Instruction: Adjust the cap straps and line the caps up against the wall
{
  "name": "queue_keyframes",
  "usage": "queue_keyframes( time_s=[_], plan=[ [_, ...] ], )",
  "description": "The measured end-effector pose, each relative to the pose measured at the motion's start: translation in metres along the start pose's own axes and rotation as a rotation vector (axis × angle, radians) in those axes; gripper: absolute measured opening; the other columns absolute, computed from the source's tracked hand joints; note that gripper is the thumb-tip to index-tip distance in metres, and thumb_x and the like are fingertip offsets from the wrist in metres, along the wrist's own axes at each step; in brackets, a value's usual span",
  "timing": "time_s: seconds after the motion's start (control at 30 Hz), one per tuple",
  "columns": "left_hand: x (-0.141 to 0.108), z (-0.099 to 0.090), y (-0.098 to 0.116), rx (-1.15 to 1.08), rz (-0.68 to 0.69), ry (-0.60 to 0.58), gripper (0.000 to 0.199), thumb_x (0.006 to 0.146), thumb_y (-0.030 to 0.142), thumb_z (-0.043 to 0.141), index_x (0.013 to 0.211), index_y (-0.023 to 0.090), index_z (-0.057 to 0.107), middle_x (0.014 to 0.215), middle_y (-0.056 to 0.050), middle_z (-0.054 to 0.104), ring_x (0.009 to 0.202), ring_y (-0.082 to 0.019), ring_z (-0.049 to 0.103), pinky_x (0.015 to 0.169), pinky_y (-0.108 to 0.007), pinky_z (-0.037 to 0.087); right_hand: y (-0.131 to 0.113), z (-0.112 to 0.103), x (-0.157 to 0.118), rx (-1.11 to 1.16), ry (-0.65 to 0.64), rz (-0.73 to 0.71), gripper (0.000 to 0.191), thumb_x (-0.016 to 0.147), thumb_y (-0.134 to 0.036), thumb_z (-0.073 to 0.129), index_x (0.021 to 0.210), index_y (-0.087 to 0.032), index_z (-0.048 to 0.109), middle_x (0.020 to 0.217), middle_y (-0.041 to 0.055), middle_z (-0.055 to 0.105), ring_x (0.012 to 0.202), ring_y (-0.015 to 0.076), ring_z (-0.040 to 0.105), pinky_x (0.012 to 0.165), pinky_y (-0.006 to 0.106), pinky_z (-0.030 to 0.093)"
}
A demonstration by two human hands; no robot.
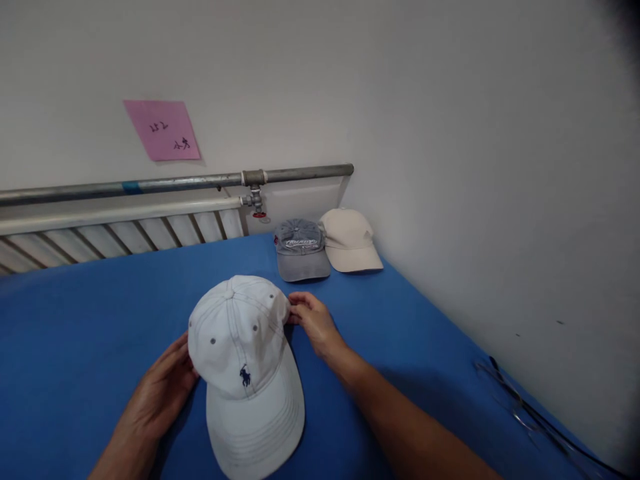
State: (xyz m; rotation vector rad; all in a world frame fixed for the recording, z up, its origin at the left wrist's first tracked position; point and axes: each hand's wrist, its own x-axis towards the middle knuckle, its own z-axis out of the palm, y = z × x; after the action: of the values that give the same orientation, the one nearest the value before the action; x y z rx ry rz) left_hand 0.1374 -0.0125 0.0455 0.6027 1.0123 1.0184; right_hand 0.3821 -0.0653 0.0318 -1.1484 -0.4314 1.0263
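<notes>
A white baseball cap (235, 340) with a small dark blue embroidered figure is over the blue surface (110, 313), its brim toward me. My left hand (165, 387) is at the cap's left side, with its fingertips hidden behind the crown. At the crown's right rear edge, my right hand (316, 321) grips the cap between thumb and fingers. Farther back, a grey cap (301, 250) with white lettering sits beside a cream cap (351, 240); the two touch.
Behind the blue surface are a radiator (150, 233) and a metal pipe (195, 183) with a red-handled valve (259, 215). A pink note (167, 130) is on the wall. Thin wires or cables (525, 407) lie at the right edge.
</notes>
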Motion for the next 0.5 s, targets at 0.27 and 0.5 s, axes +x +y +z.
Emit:
queue_keyframes(
  time_s=[0.27, 0.5],
  plan=[
    [0.003, -0.001, -0.003, -0.015, 0.01, 0.027, 0.022, 0.083, 0.001, 0.055, 0.094, 0.01, 0.071, 0.085, -0.007, 0.076, 0.069, -0.016, 0.071, 0.058, -0.023, 0.06, -0.001, -0.007, -0.02, -0.201, 0.089, -0.161, 0.011, 0.068, -0.021, 0.062, 0.078, -0.023, 0.067, 0.07, -0.0038, 0.064, 0.063, 0.0143, 0.056, 0.067, 0.029, 0.046],
    [-0.003, 0.003, -0.003, 0.01, 0.028, 0.034, 0.026, 0.081, -0.006, 0.053, 0.092, 0.011, 0.07, 0.075, -0.006, 0.074, 0.06, -0.013, 0.068, 0.054, -0.018, 0.057, 0.002, -0.001, -0.04, -0.455, -0.073, -0.578, 0.009, 0.08, -0.025, 0.055, 0.08, -0.025, 0.065, 0.097, 0.0029, 0.067, 0.097, 0.0194, 0.062, 0.088, 0.034, 0.047]
  ],
)
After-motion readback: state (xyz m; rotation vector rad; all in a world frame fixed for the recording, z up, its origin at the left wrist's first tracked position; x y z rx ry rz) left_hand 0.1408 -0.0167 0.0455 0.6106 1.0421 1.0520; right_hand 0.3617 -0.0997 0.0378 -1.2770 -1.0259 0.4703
